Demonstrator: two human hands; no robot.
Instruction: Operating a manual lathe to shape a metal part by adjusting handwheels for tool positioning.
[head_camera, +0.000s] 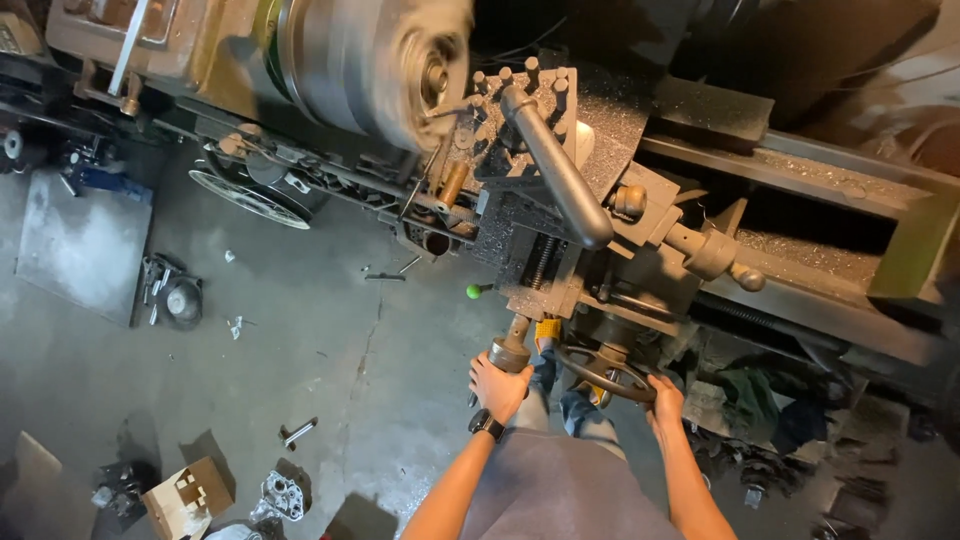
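I look down on a metal lathe. Its chuck (400, 65) is blurred from spinning at the top. The tool post (525, 105) with a long grey lever (555, 165) sits just right of the chuck. My left hand (497, 385), with a black wristwatch, grips the cross-slide crank handle (511, 352). My right hand (665, 398) holds the rim of the dark carriage handwheel (603, 372). A green ball knob (473, 291) sticks out left of the carriage.
The lathe bed (800, 180), covered in metal chips, runs right. On the concrete floor lie a flat grey plate (80, 245), a round metal part (183, 300), a cardboard box (187, 497), a small casting (283, 495) and scattered bolts. Rags and parts sit under the bed at right.
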